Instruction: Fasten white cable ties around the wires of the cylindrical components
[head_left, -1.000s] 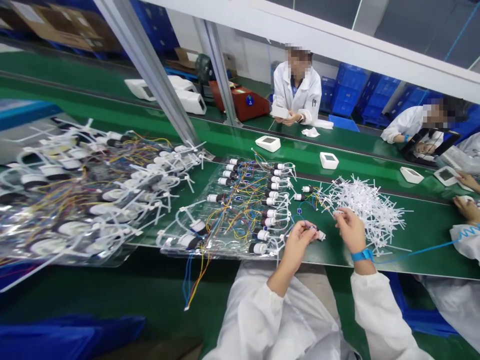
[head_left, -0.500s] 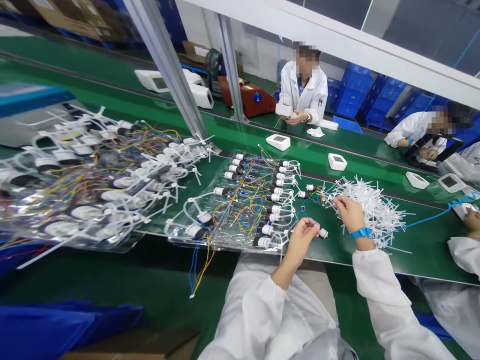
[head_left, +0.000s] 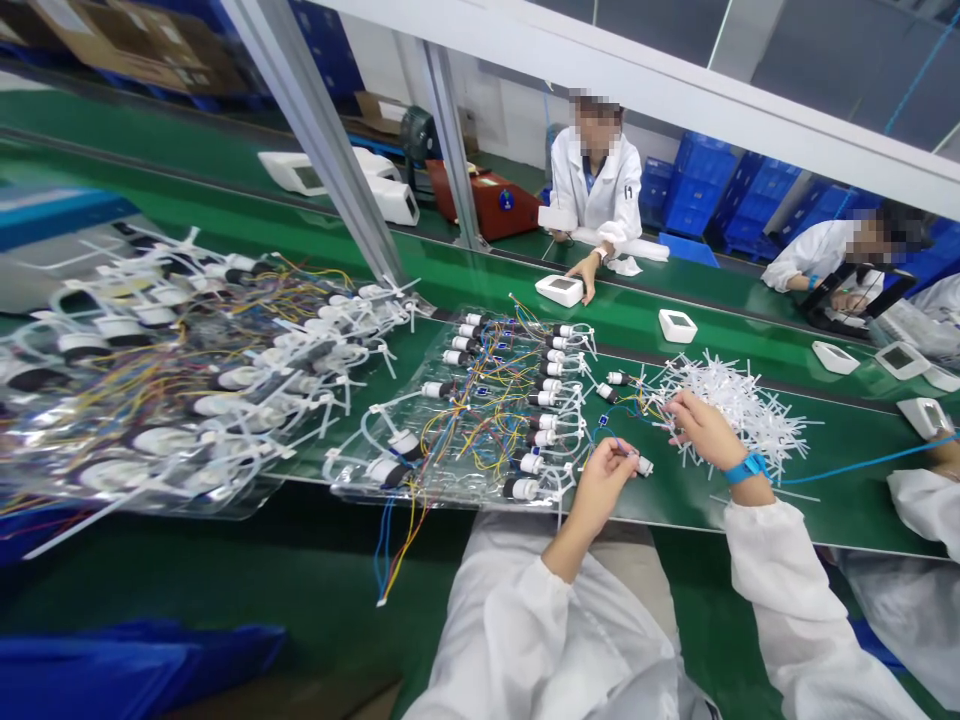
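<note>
My left hand (head_left: 606, 474) is closed in a pinch on the thin wires of a small white-and-black cylinder (head_left: 644, 466), which pokes out past the fingertips. My right hand (head_left: 705, 430) is closed with its fingertips together beside coloured wires (head_left: 642, 398); what they grip is too small to make out. Behind and under that hand lies a heap of white plastic strips (head_left: 739, 405). Two more such cylinders, one of them at the back (head_left: 618, 378), lie on the green bench left of the wires. A clear plastic sheet (head_left: 495, 470) carries rows of wired cylinders with white tubes.
More wired parts (head_left: 247, 350) lie stacked on plastic at the left. Beyond a raised strip, white devices with screens (head_left: 676, 325) stand on the green line. Metal posts (head_left: 315, 130) rise behind the bench. A co-worker's hand (head_left: 583, 276) touches one device; other people sit at right.
My right hand has shifted slightly right, its fingers still near the wires. My left hand has barely moved. Across the line, the co-worker has reached a hand down to a white device.
</note>
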